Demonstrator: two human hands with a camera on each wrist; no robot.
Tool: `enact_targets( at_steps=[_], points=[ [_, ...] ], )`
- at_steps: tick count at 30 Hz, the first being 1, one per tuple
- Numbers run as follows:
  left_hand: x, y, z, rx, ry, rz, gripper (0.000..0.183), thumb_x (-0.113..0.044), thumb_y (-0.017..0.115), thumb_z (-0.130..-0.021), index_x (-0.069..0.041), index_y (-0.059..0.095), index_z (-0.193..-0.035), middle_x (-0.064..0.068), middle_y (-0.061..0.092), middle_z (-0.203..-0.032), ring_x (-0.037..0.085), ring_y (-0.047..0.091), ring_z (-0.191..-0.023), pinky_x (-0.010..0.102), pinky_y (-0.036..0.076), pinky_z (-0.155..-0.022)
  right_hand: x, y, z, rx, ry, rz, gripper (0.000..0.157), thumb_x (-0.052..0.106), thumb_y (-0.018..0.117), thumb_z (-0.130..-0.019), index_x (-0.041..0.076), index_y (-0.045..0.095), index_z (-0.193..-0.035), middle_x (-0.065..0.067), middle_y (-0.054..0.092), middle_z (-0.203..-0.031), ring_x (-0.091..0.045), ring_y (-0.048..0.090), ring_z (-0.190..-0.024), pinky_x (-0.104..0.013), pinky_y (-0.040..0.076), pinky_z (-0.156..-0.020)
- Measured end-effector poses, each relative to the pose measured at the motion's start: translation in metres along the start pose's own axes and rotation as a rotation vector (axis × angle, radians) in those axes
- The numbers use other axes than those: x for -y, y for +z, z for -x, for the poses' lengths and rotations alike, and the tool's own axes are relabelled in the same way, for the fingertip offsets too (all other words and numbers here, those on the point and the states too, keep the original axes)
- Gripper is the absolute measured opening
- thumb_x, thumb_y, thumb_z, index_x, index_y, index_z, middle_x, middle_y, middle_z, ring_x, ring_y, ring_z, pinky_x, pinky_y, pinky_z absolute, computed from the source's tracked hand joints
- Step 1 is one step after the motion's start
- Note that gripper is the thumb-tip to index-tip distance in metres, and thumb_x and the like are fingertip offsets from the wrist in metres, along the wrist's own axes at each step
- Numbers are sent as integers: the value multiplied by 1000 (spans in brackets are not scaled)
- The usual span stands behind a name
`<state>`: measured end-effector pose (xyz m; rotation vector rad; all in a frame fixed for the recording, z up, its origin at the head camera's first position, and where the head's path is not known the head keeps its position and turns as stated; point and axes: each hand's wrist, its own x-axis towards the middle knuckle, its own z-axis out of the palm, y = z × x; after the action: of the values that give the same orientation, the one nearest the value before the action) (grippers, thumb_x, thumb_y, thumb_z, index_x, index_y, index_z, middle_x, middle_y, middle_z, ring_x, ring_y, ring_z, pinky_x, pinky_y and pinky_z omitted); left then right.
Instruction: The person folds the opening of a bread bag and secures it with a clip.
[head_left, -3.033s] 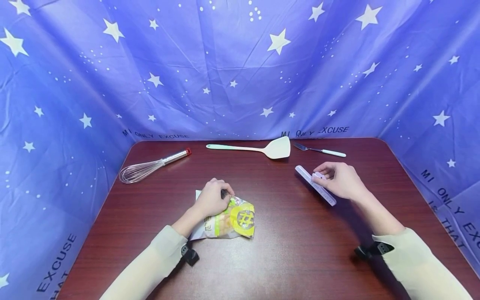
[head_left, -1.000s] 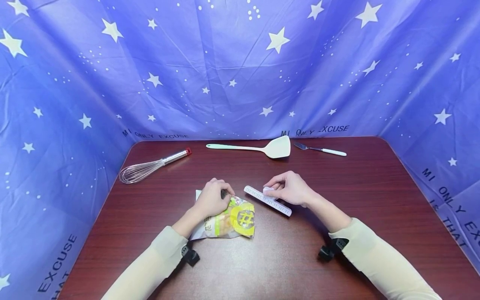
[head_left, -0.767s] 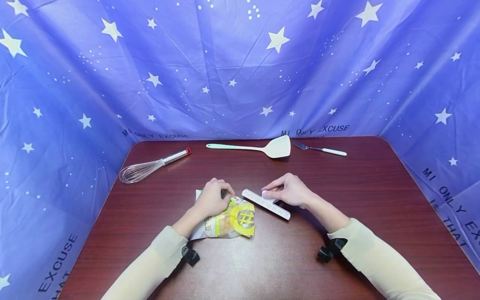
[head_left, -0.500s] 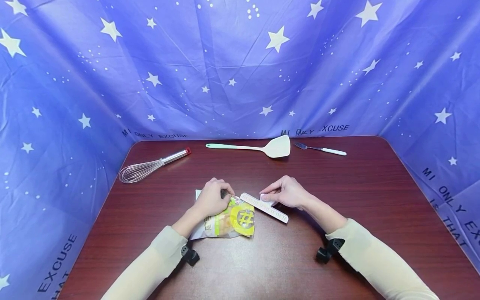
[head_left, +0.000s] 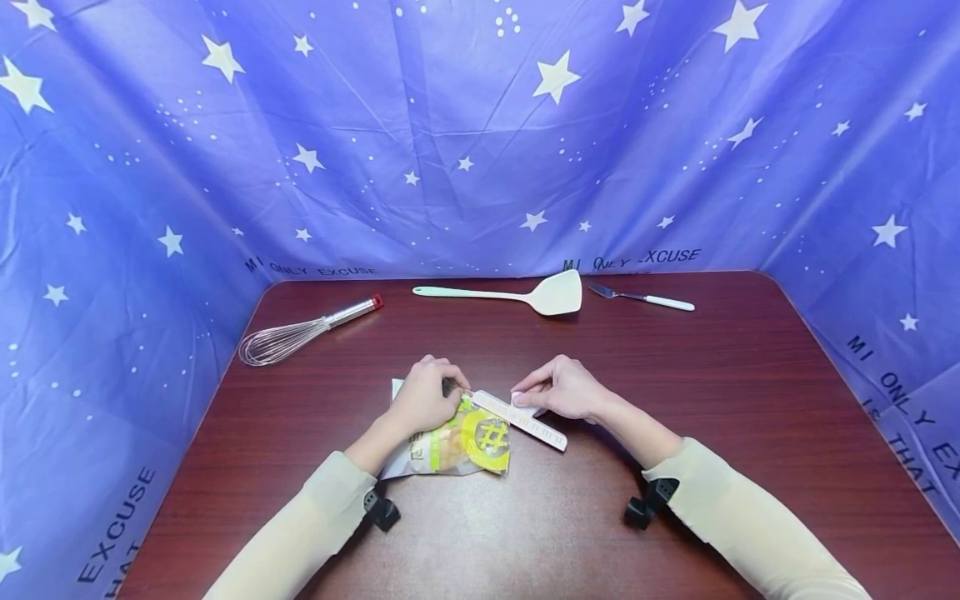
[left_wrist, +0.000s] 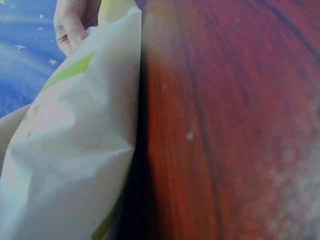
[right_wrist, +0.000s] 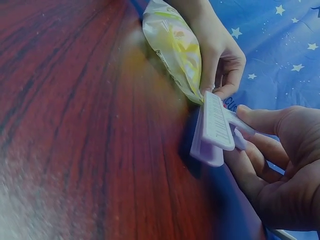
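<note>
The right hand (head_left: 562, 388) pinches, between thumb and fingers, the short handle of a long, straight, pale lilac plastic clip (head_left: 520, 422); the clip lies to that hand's left, its long axis slanting from the bag's far right corner down towards the tabletop's near right corner; its left end meets the bag's right side, and its bars look parted in the right wrist view, though whether any film sits between them I cannot tell; a row of raised marks runs along the upper bar; the left hand (head_left: 427, 396), the nearer one to the bag, grips the far edge of a plump white, yellow and green printed plastic bag (head_left: 450, 450) bearing a hash-like mark, which rests mid-tabletop (head_left: 540, 533); outward from these, a silver wire whisk (head_left: 348, 313) with a red end lies by the far left corner, a cream-headed spatula (head_left: 557, 293) lies along the far edge, and a white-handled metal fork (head_left: 669, 303) lies towards the far right corner.
</note>
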<state>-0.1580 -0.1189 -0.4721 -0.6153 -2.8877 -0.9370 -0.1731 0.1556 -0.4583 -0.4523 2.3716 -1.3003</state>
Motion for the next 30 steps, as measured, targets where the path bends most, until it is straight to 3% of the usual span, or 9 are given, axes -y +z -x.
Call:
enact_targets(
  at_steps=[8, 14, 24, 30],
  points=[
    [-1, 0, -1, -1, 7, -3, 14, -9, 73, -86, -20, 82, -87, -2, 74, -87, 19, 59, -90, 37, 51, -82, 1, 5, -2, 19, 48, -63, 25, 22, 86, -90, 4, 84, -106, -6, 83, -88, -11, 76, -67, -29, 62, -67],
    [5, -4, -2, 5, 40, -3, 14, -14, 75, -88, -20, 84, -97, -2, 80, -98, 22, 65, -97, 41, 54, -88, 1, 5, -3, 46, 32, -52, 26, 21, 85, -91, 2, 83, -108, -7, 83, -89, -8, 75, -69, -27, 61, -68],
    [20, -27, 9, -47, 98, -48, 20, -12, 75, -86, -14, 84, -104, 2, 80, -102, 25, 66, -97, 41, 55, -84, 2, 3, -1, 45, 5, -6, 27, 23, 86, -89, 3, 84, -107, -6, 83, -87, -6, 74, -70, -24, 58, -72],
    [25, -37, 19, -63, 79, -72, 19, -14, 75, -89, -14, 84, -106, 4, 80, -102, 25, 66, -97, 41, 56, -83, 3, 3, 0, 50, 10, -4, 27, 24, 85, -89, 4, 84, -107, -4, 83, -87, -7, 75, -71, -25, 58, -74]
  ],
)
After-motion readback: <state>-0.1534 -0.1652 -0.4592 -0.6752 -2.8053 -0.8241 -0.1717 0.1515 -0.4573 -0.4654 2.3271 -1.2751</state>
